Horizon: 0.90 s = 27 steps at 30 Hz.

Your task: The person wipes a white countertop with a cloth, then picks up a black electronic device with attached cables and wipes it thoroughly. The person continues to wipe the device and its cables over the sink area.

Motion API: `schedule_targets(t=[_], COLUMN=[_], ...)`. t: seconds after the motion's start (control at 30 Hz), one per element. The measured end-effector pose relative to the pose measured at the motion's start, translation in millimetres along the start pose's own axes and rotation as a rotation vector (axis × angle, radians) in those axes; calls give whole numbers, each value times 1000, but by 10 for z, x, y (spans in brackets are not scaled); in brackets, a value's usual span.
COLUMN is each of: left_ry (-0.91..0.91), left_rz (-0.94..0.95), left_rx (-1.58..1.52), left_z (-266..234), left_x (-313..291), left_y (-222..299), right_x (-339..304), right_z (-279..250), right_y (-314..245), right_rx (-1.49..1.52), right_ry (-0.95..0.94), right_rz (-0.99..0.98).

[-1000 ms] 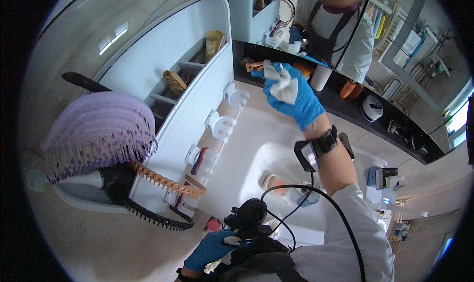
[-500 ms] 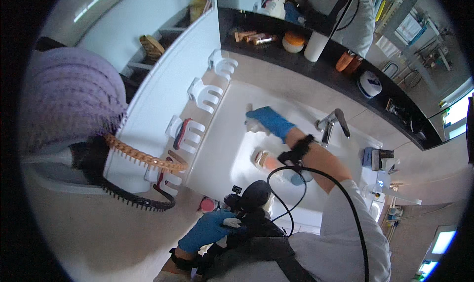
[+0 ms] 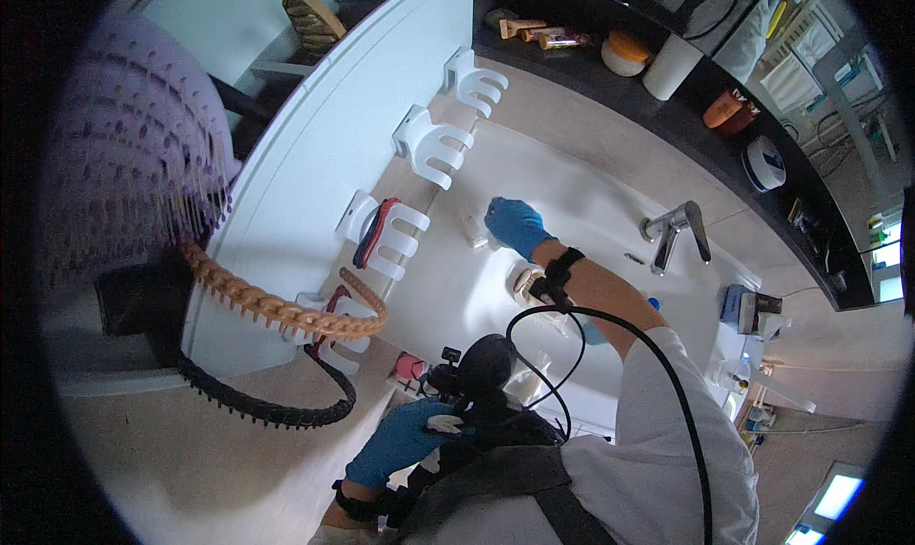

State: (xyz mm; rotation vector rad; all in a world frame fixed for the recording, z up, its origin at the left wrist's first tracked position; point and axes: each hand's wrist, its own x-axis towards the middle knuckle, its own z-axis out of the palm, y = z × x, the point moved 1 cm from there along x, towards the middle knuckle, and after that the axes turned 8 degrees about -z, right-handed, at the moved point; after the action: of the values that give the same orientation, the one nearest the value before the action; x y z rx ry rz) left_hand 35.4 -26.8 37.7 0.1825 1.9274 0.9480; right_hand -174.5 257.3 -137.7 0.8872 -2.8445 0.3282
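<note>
My right hand (image 3: 519,226), in a blue glove, is closed over the white washbasin (image 3: 581,178). Anything inside its fingers is hidden. Beside its knuckles a pale, translucent object (image 3: 472,228) lies in the basin, too blurred to name. A small clear container (image 3: 524,281) lies below the wrist, partly covered by the arm and its black strap. At the lower left, my left hand (image 3: 400,442), also blue-gloved, has its fingers curled around a small white thing (image 3: 445,423) close to the black gear on my chest. What that white thing is, I cannot make out.
A chrome tap (image 3: 675,230) rises at the basin's right. White pronged holders (image 3: 434,146) line the cabinet side, with headbands (image 3: 286,321) hanging lower down. Tubes and jars stand on the dark shelf (image 3: 596,68). A black cable (image 3: 658,354) loops over my right arm.
The view has shifted, so the basin and shelf sit farther right. My right hand has drawn into a tighter fist and come away from the pale object. The left hand keeps its grip.
</note>
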Motion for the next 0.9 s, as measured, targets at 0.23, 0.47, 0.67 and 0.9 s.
schedule_targets(t=[0.23,0.47,0.67,0.9], left_ry=[-32,-14,69,-51], left_rz=[-68,-50,20,-85], left_rx=[-1,95,91,142], left_z=[62,104,167,150], left_x=[-40,-61,-114,-73], left_y=[59,79,116,126], right_x=[148,268,258,81], right_z=[-10,112,176,-139], right_y=[-111,-67,-57,-225], right_rx=[-84,-68,69,267], right_ry=[-82,-53,-86,-79], right_rz=[-213,-293,-54,197])
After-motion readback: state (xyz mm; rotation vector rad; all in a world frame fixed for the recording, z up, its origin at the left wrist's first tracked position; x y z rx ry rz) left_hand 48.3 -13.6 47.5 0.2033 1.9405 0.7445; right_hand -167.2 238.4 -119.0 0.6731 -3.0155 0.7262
